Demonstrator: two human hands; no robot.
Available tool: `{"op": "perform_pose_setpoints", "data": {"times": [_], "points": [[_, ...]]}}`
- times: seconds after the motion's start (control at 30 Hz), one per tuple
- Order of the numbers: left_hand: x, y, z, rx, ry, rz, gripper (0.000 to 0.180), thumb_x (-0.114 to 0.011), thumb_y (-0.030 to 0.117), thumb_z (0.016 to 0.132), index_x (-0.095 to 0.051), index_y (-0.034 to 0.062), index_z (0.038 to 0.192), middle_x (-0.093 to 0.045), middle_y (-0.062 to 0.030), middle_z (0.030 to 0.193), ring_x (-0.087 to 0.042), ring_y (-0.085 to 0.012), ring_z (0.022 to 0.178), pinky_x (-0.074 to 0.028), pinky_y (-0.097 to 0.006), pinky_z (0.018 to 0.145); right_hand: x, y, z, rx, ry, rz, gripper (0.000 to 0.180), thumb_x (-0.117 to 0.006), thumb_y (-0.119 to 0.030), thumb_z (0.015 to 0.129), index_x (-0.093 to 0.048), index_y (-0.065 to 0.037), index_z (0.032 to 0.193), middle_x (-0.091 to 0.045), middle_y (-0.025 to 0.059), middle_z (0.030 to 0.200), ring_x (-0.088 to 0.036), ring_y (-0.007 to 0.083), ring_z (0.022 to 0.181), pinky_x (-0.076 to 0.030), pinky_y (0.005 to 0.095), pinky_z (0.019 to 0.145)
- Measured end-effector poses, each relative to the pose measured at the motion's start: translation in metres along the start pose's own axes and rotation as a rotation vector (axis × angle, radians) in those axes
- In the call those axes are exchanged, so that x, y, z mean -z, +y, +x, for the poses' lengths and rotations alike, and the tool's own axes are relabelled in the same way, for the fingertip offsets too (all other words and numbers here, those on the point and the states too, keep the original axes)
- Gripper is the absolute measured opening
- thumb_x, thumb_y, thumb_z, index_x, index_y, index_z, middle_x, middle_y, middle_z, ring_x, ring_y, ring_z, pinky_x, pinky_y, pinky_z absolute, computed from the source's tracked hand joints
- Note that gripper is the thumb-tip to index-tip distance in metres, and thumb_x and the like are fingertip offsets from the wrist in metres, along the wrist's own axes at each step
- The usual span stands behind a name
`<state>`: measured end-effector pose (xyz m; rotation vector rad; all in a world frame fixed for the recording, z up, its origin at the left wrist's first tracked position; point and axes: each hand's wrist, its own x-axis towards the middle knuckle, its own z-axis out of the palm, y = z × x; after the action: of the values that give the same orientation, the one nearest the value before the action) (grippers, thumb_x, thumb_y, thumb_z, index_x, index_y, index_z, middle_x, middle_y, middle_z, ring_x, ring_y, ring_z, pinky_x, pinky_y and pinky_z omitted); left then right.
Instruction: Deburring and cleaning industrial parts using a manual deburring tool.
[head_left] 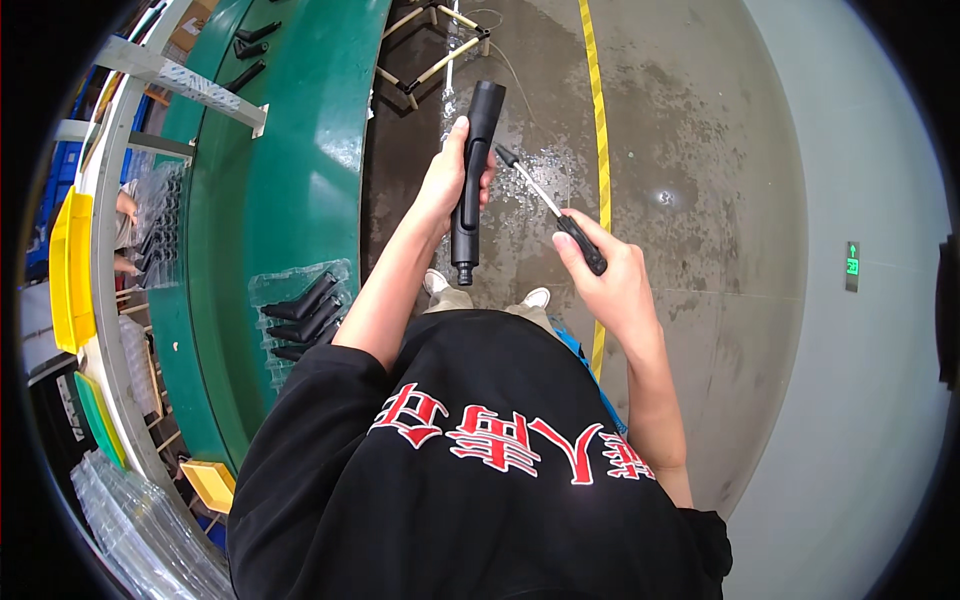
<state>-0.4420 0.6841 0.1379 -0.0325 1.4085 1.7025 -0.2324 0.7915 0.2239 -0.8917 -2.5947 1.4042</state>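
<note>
My left hand [450,180] is closed around a long black tubular part [467,215]. It stands nearly upright in view, with a wider end at the top and a narrow stepped nozzle at the bottom. My right hand [613,275] grips the black handle of a screwdriver-like tool [540,190]. Its thin silver shaft points up and left and carries a dark, thicker tip. That tip is close to the right side of the black part, by my left fingertips; whether they touch I cannot tell.
To the left runs a green workbench [300,200] bearing a clear plastic tray [262,290] of black parts. More black parts [250,50] lie farther up. Across the bench are another person's hands [127,208], near a yellow bin [72,270]. A pipe frame [450,60] stands on the wet-looking floor.
</note>
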Motion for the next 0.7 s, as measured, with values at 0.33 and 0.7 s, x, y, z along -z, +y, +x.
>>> {"op": "perform_pose_setpoints", "data": {"times": [0.33,0.7], "points": [[0.023,0.012,0.041,-0.065,0.198,-0.189,0.062,-0.050,0.071,0.090,-0.054,0.0093,0.086,-0.053,-0.0004,0.061,-0.048,-0.0102,0.044,-0.042,-0.024,0.042,-0.015,0.016,-0.052,0.142,-0.064,0.045,0.037,-0.066,-0.010,0.087,-0.065,-0.003,0.123,-0.067,0.0071,0.077,-0.049,0.0134,0.058,-0.041,0.0265,0.055],[0.015,0.005,0.042,-0.081,0.225,-0.163,0.058,-0.053,0.066,0.091,-0.057,0.0082,0.084,-0.052,-0.0005,0.060,-0.049,-0.0109,0.046,-0.043,-0.025,0.043,-0.013,0.013,-0.056,0.087,-0.035,-0.058,0.039,-0.072,-0.021,0.085,-0.067,-0.013,0.123,-0.071,0.0100,0.081,-0.061,0.0221,0.059,-0.046,0.0325,0.055]]}}
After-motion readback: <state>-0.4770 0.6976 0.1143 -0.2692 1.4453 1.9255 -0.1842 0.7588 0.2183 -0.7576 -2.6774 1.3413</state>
